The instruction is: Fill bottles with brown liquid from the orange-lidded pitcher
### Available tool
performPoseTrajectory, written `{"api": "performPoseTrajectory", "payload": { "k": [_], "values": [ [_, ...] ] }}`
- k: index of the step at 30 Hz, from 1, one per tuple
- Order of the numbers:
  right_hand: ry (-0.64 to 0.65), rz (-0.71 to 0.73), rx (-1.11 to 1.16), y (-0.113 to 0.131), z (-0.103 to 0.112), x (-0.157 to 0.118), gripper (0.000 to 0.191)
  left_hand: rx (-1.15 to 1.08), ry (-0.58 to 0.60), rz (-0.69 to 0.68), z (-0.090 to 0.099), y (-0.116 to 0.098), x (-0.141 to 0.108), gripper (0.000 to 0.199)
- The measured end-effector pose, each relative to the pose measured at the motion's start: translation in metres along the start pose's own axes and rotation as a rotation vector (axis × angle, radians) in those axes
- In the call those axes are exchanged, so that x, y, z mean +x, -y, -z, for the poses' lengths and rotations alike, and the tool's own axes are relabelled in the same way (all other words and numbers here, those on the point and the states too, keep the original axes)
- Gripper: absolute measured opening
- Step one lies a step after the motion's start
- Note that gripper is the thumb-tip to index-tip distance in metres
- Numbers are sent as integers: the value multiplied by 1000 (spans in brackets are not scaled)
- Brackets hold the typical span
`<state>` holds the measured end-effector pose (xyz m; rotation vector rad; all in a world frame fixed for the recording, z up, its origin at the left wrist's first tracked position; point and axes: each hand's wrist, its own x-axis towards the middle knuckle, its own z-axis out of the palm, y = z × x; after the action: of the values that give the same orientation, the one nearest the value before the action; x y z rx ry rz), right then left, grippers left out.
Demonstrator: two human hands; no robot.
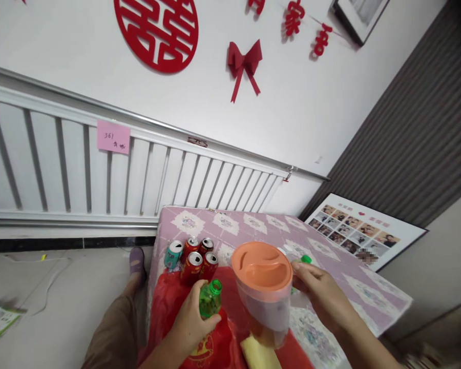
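Note:
A small green bottle [209, 299] with an uncapped mouth is in my left hand [192, 322], whose fingers wrap round it near the red cloth. My right hand [318, 287] grips the side of a clear pitcher [269, 312] with an orange lid; the handle is mostly hidden. Brownish liquid shows low in the pitcher. To the right of the bottle, the pitcher is held over the red cloth [169, 307], with a pale yellow item [259, 353] beneath it. Behind my left hand stand several opened cans, red ones [192, 266] and a teal one [173, 254]. A green cap [306, 259] shows beyond my right hand.
A lilac patterned cloth [211, 228] covers the table. Behind it run a white radiator [200, 179] and a pipe. A photo board [363, 228] leans at the right. My leg [115, 328] and a purple shoe [137, 260] are left of the table.

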<state>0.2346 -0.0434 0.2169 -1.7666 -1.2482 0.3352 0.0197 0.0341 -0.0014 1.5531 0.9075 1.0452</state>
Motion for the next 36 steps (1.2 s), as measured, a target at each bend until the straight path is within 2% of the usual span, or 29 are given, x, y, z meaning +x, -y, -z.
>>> {"api": "performPoseTrajectory", "payload": {
  "k": [4,11,17,25,36],
  "values": [
    [93,-44,6,14,-1,-1,41,2,3,-10,0,0,0,74],
    [103,-31,-67,27,-1,1,43,6,7,-3,1,-5,0,73],
    [148,-62,-92,24,0,8,43,14,15,1,2,-6,0,74],
    [157,-19,-126,30,-2,9,42,10,8,1,2,-10,0,72],
    [226,8,-208,24,-1,18,42,19,6,-15,-1,-2,1,75]
  ]
}}
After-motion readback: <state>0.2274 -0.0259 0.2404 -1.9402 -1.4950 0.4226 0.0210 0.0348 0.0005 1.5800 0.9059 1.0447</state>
